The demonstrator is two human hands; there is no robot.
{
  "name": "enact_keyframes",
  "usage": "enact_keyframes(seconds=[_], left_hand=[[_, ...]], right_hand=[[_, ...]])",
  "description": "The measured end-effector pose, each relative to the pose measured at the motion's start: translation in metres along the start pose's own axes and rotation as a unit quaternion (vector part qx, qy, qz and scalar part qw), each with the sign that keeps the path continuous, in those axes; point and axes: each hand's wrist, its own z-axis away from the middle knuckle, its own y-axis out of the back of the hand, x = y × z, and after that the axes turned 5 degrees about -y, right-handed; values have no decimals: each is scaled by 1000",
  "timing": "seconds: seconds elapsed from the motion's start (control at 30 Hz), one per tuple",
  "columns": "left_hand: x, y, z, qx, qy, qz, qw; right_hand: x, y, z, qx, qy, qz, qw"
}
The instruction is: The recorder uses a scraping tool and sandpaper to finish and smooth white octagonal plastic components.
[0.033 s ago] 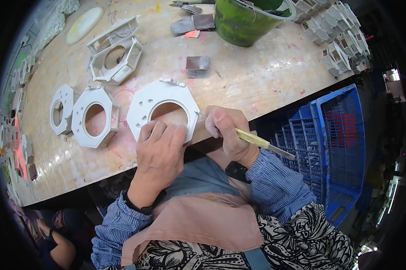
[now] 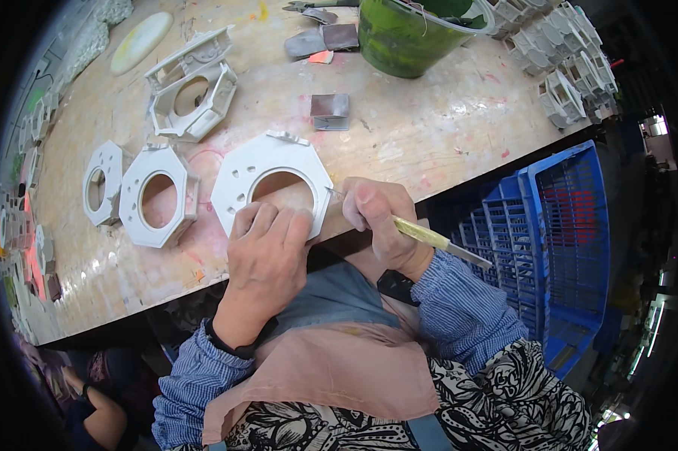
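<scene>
Green bucket stands at bench far edge; two white octagonal frames lie left; grey square pad mid-bench; blue crate beside bench

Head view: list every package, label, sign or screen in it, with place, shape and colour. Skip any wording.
No labels, signs or screens show. Only containers:
Green bucket: far edge of the wooden table, round, glossy green, pale rim.
Blue crate: right of the table, below its edge, boxy, slatted blue plastic.
Right hand holds a yellow-handled tool; left hand rests on a white octagonal part.
</scene>
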Motion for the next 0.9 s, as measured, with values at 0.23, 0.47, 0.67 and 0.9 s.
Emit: enact_keyframes(seconds=[0.23,0.47,0.67,0.9], left_hand=[[0,1,1,4,-1,-5,1000],[0,-2,-2,8,-6,-6,1000],[0,-1,-1,11,-3,-4,1000],[0,-2,-2,18,-6,0,1000]], right_hand=[[-1,6,-4,-42,7,26,999],[4,4,5,-70,-19,-24,997],[4,0,1,7,7,-19,1000],[5,5,0,-16,38,-5,999]])
